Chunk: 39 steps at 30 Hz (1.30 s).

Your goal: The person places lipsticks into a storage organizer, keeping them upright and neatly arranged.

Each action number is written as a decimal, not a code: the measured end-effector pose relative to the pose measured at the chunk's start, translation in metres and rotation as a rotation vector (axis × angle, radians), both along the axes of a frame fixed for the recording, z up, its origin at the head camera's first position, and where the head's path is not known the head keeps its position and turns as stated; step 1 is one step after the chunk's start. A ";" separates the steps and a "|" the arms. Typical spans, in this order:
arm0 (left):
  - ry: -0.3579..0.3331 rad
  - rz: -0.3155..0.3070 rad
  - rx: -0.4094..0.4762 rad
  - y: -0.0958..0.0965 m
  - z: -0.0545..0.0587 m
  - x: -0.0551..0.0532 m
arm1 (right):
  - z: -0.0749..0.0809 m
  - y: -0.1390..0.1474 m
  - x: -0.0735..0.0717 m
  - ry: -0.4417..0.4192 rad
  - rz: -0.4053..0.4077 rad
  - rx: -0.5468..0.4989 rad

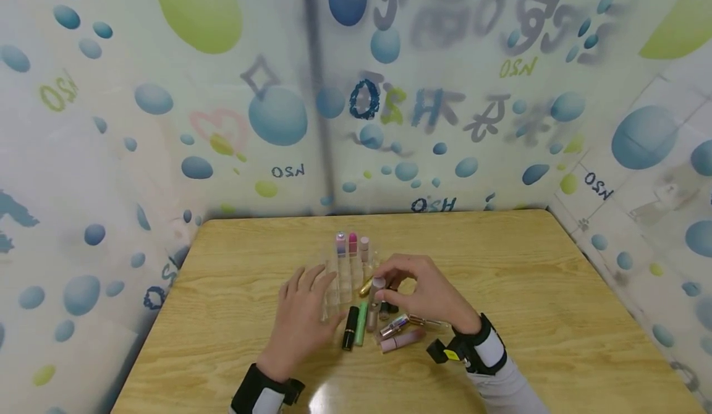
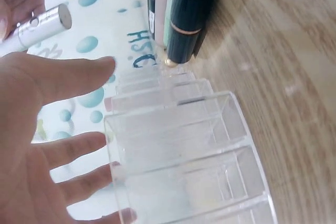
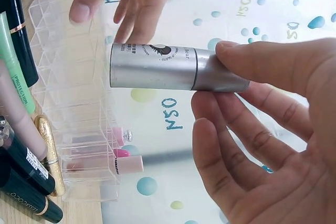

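My right hand (image 1: 428, 287) pinches a silver lip gloss tube (image 3: 152, 69) between thumb and fingertips, holding it sideways in the right wrist view. My left hand (image 1: 300, 321), fingers spread and fairly straight, is at the left side of a clear stepped lipstick organizer (image 2: 239, 153). In the left wrist view its fingertips overlap the organizer's wall. Three pink-toned lip products, one a bright pink lipstick (image 1: 353, 243), stand in the organizer's far row. Its nearer compartments show bare in the left wrist view.
Loose tubes lie right of the organizer: a black lipstick (image 1: 350, 329), a green tube (image 1: 361, 324), a gold tube (image 3: 49, 153), a pink tube (image 1: 403, 341) and several others. They rest on a wooden table (image 1: 233, 278), with patterned curtains (image 1: 278, 185) behind and at the sides.
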<state>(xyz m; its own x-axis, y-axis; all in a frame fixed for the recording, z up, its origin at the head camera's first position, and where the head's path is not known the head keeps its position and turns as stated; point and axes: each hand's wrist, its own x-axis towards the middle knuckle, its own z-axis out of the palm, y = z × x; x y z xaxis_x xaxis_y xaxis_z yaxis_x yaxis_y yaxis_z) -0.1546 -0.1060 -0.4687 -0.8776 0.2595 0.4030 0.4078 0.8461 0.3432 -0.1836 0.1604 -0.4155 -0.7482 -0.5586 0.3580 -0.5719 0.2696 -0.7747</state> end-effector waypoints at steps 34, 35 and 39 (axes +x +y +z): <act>-0.018 -0.025 -0.053 -0.007 0.005 0.007 | 0.002 -0.019 -0.019 0.093 -0.083 0.004; -0.016 -0.026 -0.057 -0.007 0.004 0.007 | 0.002 -0.020 -0.021 0.094 -0.088 -0.001; -0.030 -0.021 -0.068 -0.008 0.004 0.007 | 0.003 -0.023 -0.026 0.100 -0.102 -0.020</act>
<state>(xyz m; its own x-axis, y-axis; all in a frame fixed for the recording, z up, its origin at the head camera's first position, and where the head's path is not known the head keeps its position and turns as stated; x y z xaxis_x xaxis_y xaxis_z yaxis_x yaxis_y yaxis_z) -0.1477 -0.1136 -0.4646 -0.8831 0.3044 0.3571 0.4164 0.8592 0.2974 -0.2098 0.1376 -0.4128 -0.7609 -0.4734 0.4438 -0.6169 0.3156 -0.7210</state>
